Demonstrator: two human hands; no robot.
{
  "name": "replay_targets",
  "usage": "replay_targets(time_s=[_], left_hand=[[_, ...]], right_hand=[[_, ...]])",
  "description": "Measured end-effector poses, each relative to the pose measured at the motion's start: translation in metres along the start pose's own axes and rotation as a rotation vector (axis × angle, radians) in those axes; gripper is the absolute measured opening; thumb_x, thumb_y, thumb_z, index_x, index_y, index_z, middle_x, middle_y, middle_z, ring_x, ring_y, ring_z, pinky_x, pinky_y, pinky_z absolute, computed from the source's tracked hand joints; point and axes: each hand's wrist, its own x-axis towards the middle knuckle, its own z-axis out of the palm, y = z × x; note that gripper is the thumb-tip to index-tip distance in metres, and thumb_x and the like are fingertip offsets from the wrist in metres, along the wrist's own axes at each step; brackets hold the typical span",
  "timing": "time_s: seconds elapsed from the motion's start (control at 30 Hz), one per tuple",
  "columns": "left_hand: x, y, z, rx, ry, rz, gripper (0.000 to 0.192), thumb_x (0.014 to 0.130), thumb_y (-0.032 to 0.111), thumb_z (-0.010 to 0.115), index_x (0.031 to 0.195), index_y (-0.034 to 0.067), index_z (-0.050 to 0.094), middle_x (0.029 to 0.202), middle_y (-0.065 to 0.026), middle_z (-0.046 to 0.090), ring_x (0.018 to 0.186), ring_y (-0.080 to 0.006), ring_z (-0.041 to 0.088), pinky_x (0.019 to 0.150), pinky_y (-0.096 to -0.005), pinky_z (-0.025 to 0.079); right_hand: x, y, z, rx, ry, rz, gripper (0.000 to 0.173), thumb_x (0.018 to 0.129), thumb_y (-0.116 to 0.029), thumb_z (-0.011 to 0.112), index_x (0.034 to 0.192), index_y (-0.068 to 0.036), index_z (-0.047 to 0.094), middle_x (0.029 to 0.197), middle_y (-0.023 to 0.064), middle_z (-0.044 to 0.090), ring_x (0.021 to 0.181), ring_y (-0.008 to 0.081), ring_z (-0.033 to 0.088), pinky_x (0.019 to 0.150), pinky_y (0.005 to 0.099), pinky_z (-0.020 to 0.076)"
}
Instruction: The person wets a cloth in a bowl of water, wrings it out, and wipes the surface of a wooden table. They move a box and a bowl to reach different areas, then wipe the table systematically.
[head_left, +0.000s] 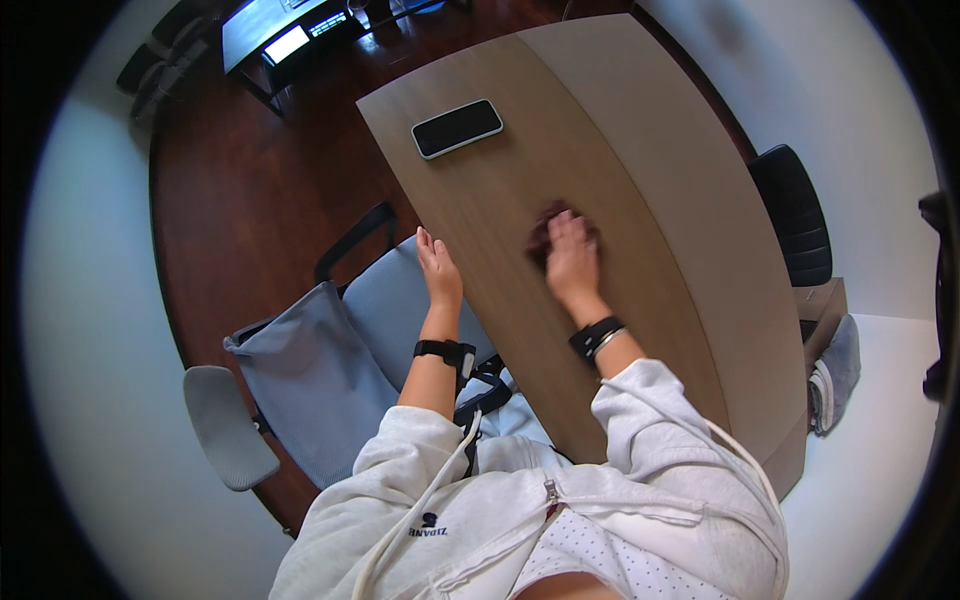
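A crumpled dark reddish-brown cloth (541, 238) lies on the wooden table (510, 172), blurred. Over it, my right hand (573, 259) presses down, fingers bent against the fabric. My left hand (441, 271) is held beside the table's left edge with straight fingers and nothing in its grasp. Both wrists wear black bands. Farther along the tabletop is a smartphone (457, 129) with a dark screen and a pale case, apart from both hands.
A grey-blue office chair (382, 322) with a black armrest stands close against the table's left side. Across the table is a black chair (793, 217), with a folded grey textile (834, 375) nearby. A desk with a lit screen (286, 45) stands at the far left.
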Motion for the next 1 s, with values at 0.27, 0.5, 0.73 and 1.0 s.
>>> replay_targets(time_s=[0.27, 0.5, 0.73, 1.0], left_hand=[[0.009, -0.015, -0.021, 0.128, -0.133, 0.051, 0.050, 0.106, 0.020, 0.035, 0.148, -0.004, 0.024, 0.149, -0.0186, 0.039, 0.139, -0.0285, 0.037, 0.114, -0.0345, 0.030], [0.020, 0.000, -0.029, -0.250, -0.147, -0.184, 0.050, 0.107, 0.030, 0.037, 0.146, 0.000, 0.029, 0.144, -0.0190, 0.043, 0.131, -0.0258, 0.045, 0.109, -0.0336, 0.035], [-0.018, -0.012, -0.040, 0.077, -0.221, -0.313, 0.053, 0.103, 0.030, 0.044, 0.141, -0.005, 0.030, 0.134, -0.0253, 0.049, 0.123, -0.0314, 0.051, 0.102, -0.0385, 0.042], [-0.059, -0.023, -0.064, 0.130, -0.344, -0.258, 0.034, 0.102, 0.024, 0.046, 0.130, 0.004, 0.050, 0.111, -0.0091, 0.062, 0.089, -0.0153, 0.060, 0.077, -0.0273, 0.050]], right_hand=[[0.151, 0.043, 0.031, -0.241, 0.079, 0.435, 0.055, 0.096, -0.035, 0.046, 0.147, -0.016, 0.039, 0.156, 0.0105, 0.032, 0.142, 0.0352, 0.031, 0.112, 0.0600, 0.0242], [0.087, -0.117, 0.058, -0.143, 0.128, -0.182, 0.054, 0.090, -0.033, 0.052, 0.137, -0.006, 0.051, 0.149, 0.0138, 0.041, 0.138, 0.0353, 0.036, 0.111, 0.0555, 0.0290], [-0.024, -0.143, 0.023, 0.204, -0.109, -0.409, 0.056, 0.085, -0.012, 0.058, 0.140, -0.009, 0.046, 0.149, 0.0089, 0.042, 0.137, 0.0316, 0.038, 0.110, 0.0513, 0.0308], [-0.111, -0.125, -0.017, 0.835, -0.013, 0.091, 0.042, 0.088, 0.001, 0.049, 0.128, -0.006, 0.056, 0.125, 0.0128, 0.060, 0.115, 0.0285, 0.058, 0.101, 0.0397, 0.0445]])
